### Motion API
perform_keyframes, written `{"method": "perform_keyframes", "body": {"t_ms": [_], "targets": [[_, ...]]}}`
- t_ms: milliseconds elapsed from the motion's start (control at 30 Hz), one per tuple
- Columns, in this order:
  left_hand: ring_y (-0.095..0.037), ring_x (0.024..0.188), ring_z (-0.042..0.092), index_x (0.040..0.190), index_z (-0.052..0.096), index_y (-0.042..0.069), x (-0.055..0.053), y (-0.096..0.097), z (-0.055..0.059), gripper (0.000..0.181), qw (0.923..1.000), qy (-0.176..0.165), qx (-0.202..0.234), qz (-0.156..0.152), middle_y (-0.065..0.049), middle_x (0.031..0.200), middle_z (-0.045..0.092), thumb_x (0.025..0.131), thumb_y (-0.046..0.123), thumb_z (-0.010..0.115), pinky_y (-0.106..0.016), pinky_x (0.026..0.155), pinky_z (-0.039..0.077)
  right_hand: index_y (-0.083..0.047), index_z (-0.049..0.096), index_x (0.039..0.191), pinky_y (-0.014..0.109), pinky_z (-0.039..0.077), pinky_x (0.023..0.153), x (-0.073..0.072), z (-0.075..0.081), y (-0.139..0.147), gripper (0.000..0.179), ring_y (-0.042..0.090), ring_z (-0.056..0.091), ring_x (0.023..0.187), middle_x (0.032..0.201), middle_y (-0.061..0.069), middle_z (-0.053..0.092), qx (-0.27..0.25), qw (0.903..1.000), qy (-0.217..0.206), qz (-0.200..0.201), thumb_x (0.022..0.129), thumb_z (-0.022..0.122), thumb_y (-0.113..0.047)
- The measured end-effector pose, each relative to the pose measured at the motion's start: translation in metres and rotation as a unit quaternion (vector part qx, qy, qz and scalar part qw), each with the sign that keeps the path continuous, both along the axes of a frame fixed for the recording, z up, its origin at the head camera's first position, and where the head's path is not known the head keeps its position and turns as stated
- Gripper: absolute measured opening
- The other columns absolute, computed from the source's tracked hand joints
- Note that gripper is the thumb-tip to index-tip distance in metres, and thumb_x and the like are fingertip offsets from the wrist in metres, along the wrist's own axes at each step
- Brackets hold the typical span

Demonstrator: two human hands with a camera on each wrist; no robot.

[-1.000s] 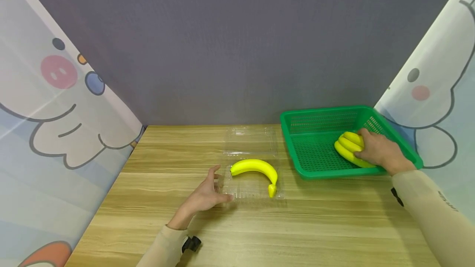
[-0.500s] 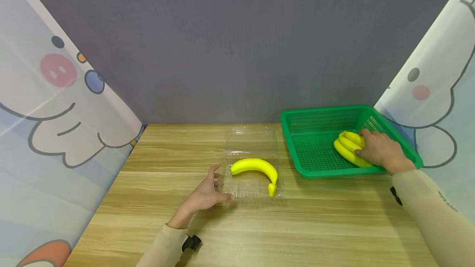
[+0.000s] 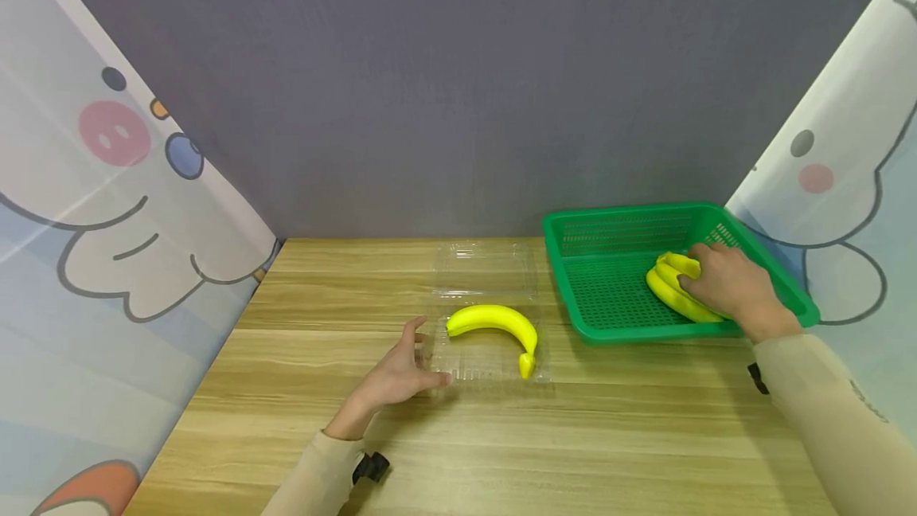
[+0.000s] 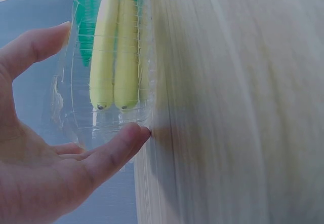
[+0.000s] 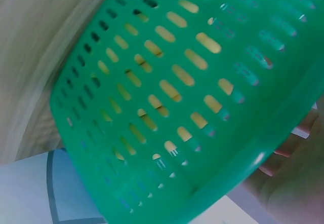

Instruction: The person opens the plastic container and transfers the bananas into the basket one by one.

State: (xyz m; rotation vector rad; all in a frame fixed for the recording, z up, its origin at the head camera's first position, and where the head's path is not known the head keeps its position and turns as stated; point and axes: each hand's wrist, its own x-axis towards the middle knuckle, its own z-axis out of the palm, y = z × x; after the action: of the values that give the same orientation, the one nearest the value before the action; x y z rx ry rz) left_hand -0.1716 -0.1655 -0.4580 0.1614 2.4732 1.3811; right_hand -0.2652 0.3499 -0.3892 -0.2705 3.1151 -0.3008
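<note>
A clear plastic clamshell box (image 3: pixel 476 365) lies unfolded on the table, its lid flat towards the back. One yellow banana (image 3: pixel 497 317) rests curved in the near half. My left hand (image 3: pixel 392 377) frames the box's left side, thumb at the front corner and fingers spread along the edge. Through the plastic (image 4: pixel 78 95), the left wrist view shows two yellow banana shapes side by side. Inside the green basket (image 3: pixel 645 335), my right hand (image 3: pixel 732 285) grips a banana (image 3: pixel 686 265) among several bunched together. The basket wall hides its fingers in the right wrist view.
The wood-grain table (image 3: pixel 573 444) reaches back to a grey wall (image 3: pixel 415 94). Cartoon-printed sheets stand on the left (image 3: pixel 107 221) and right. The basket's raised walls surround the right hand, and its right side comes close to the right sheet.
The right thumb and fingers have shifted slightly to the left over the bananas in the basket. The left hand stays at the box's edge.
</note>
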Motion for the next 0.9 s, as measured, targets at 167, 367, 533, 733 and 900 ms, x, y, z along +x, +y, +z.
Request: {"method": "perform_keyframes", "body": {"t_ms": [167, 367, 533, 733, 900], "targets": [[-0.039, 0.122, 0.054, 0.161, 0.012, 0.007, 0.000, 0.001, 0.003, 0.115, 1.0000, 0.003, -0.009, 0.002, -0.023, 0.150, 0.042, 0.078, 0.027, 0.089, -0.057, 0.099, 0.046, 0.013, 0.054, 0.130, 0.071, 0.048, 0.075, 0.004, 0.004, -0.007, 0.050, 0.059, 0.051, 0.110, 0.127, 0.039, 0.054, -0.015, 0.9998, 0.012, -0.006, 0.098, 0.060, -0.025], [-0.039, 0.121, 0.054, 0.160, 0.012, 0.007, 0.001, 0.002, 0.005, 0.115, 0.9999, 0.003, -0.014, 0.001, -0.023, 0.149, 0.043, 0.077, 0.028, 0.089, -0.057, 0.099, 0.046, 0.012, 0.059, 0.125, 0.067, 0.050, 0.072, 0.009, 0.010, -0.019, 0.043, 0.053, 0.057, 0.104, 0.122, 0.036, 0.059, -0.039, 0.9988, 0.029, -0.005, 0.098, 0.059, -0.023], [-0.039, 0.122, 0.054, 0.161, 0.012, 0.008, 0.000, 0.002, 0.005, 0.115, 0.9999, 0.001, -0.011, 0.004, -0.023, 0.150, 0.042, 0.077, 0.028, 0.089, -0.057, 0.100, 0.046, 0.010, 0.061, 0.124, 0.067, 0.049, 0.072, 0.014, 0.015, -0.030, 0.042, 0.052, 0.059, 0.102, 0.120, 0.035, 0.061, -0.056, 0.9974, 0.045, -0.005, 0.099, 0.058, -0.024], [-0.040, 0.124, 0.053, 0.161, 0.011, 0.008, 0.000, 0.002, 0.004, 0.116, 1.0000, -0.003, -0.005, 0.002, -0.023, 0.151, 0.041, 0.078, 0.028, 0.089, -0.058, 0.100, 0.046, 0.009, 0.061, 0.123, 0.064, 0.050, 0.067, 0.021, 0.017, -0.043, 0.039, 0.050, 0.062, 0.095, 0.116, 0.034, 0.064, -0.079, 0.9938, 0.078, -0.008, 0.100, 0.060, -0.023], [-0.040, 0.125, 0.053, 0.161, 0.011, 0.008, 0.000, 0.001, 0.003, 0.116, 1.0000, -0.004, -0.003, 0.004, -0.023, 0.151, 0.042, 0.078, 0.029, 0.090, -0.057, 0.100, 0.046, 0.006, 0.062, 0.123, 0.060, 0.051, 0.064, 0.028, 0.017, -0.055, 0.036, 0.045, 0.064, 0.092, 0.113, 0.029, 0.067, -0.099, 0.9890, 0.110, -0.007, 0.099, 0.060, -0.021]]}}
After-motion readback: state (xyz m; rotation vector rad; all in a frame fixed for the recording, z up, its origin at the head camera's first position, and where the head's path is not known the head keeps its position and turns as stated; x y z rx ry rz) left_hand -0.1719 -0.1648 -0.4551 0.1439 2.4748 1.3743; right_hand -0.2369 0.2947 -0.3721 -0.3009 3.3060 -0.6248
